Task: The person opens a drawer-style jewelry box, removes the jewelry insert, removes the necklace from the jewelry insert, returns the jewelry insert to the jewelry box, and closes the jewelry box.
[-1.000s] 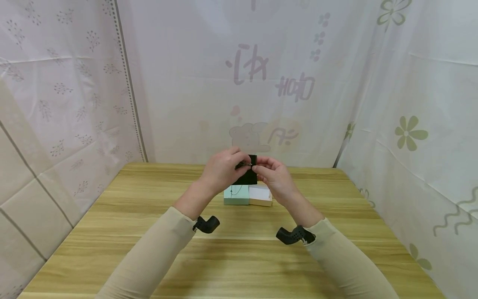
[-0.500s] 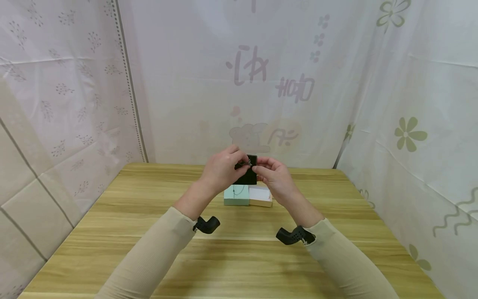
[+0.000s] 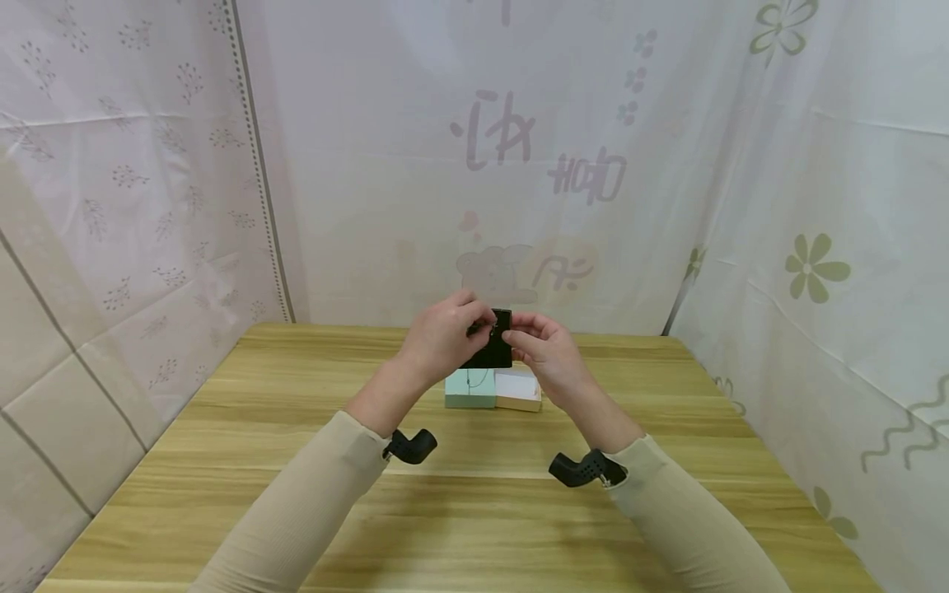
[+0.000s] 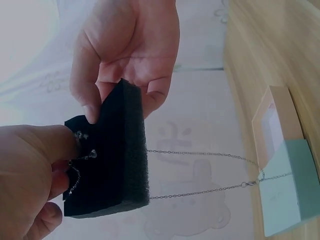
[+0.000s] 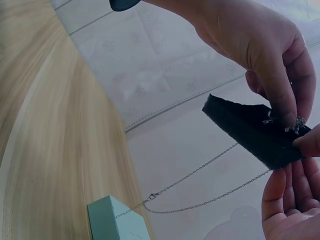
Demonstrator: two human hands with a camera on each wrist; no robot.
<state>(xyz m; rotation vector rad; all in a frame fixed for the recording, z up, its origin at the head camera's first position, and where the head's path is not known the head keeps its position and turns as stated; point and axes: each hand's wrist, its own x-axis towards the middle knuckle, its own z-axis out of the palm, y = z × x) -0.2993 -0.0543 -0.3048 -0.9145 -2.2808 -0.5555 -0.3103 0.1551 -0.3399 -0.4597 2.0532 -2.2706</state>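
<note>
My right hand [image 3: 546, 350] holds a black foam pad [image 3: 491, 352] by its right edge, thumb on the front and fingers behind. Against the pad's front, my left hand [image 3: 443, 333] pinches a sparkling silver part of a necklace [image 5: 298, 125]. More stones and a bit of chain show on the foam in the left wrist view. Two strands of the necklace chain [image 4: 200, 153] hang from behind the pad and meet near a clasp [image 4: 247, 184]. Their lower end reaches a mint green box piece [image 4: 280, 195]. My left fingertips hide part of the jewellery.
The mint green piece stands beside an orange-sided box piece [image 3: 519, 403] with a white inside, both on the wooden table [image 3: 474, 502] below my hands. Patterned curtains [image 3: 356, 165] surround the table at the back and sides.
My left fingertips have drawn slightly left, away from my right thumb, and more of the pad's front shows. The hanging chain has shifted a little. My right hand keeps its hold.
</note>
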